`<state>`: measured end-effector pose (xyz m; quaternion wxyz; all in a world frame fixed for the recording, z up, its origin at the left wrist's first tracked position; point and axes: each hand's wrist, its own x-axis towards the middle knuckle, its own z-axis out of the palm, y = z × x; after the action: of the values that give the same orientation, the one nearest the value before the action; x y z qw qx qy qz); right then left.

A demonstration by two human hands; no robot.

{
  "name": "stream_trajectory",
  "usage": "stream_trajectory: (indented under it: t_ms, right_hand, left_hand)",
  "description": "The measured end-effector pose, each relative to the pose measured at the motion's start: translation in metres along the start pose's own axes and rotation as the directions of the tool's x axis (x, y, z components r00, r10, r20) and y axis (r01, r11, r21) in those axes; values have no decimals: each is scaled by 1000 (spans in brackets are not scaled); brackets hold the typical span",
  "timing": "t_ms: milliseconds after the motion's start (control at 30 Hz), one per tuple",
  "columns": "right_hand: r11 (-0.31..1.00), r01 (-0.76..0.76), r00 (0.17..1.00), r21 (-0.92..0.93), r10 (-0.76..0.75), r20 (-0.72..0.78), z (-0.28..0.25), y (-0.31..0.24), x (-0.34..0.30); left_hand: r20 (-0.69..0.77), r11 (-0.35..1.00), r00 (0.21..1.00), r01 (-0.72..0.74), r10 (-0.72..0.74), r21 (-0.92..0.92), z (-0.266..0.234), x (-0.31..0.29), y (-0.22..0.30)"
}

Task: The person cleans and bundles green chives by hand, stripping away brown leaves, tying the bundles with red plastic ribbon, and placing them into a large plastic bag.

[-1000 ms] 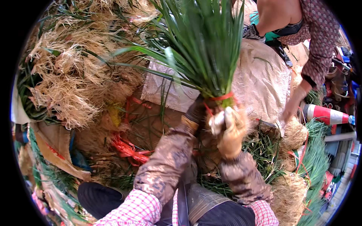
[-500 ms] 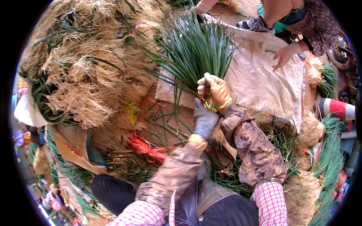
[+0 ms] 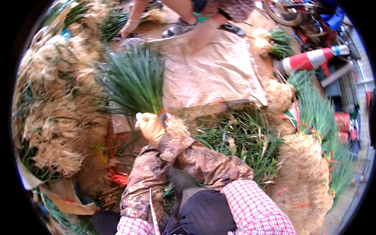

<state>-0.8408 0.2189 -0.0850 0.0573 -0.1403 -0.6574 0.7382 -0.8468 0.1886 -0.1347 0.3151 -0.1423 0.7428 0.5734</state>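
A leafy green bundle of scallions (image 3: 135, 78) stands out ahead of me, its pale roots (image 3: 177, 126) toward the right. Around its stalks is a red tie (image 3: 161, 112), partly covered by my gloves. My right hand (image 3: 150, 127), in a yellow glove with whitish fingertips, is closed at the bundle's neck. Of my left hand (image 3: 162, 118) only a bit of grey glove shows, curled against the stalks by the tie; the rest is behind my right hand and sleeve. My forearms cross below the bundle.
A pale sheet (image 3: 213, 74) covers the ground ahead. Another person's hand (image 3: 127, 29) is at its far left; their other hand is blurred above it. Rooted scallions (image 3: 58, 129) are heaped left, red strips (image 3: 118, 178) nearby. Loose greens (image 3: 243, 137), tied bundles (image 3: 301, 176) and a striped cone (image 3: 307, 60) lie right.
My view has swung right, so the scene sits farther left. The bundle's root end has turned to the right. My forearms now cross, and the grey-gloved left hand is mostly hidden.
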Motion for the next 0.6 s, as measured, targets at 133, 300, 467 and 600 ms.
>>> stream_trajectory:
  t_ms: [133,300,467,600]
  right_hand:
    - [989,-89,995,118,83,54,7,-38,-27]
    - [993,44,997,114,-50,51,1,-61,-20]
    - [966,-127,989,225,106,103,-22,-72,14]
    - [947,-197,972,254,155,175,-1,-35,27]
  left_hand:
    - [24,999,1000,14,-15,30,-14,0,5]
    - [82,997,996,23,-29,72,-33,-4,5]
    - [175,990,983,29,-54,139,-73,1,0]
    - [92,946,949,-285,301,-152,-118,16,-35]
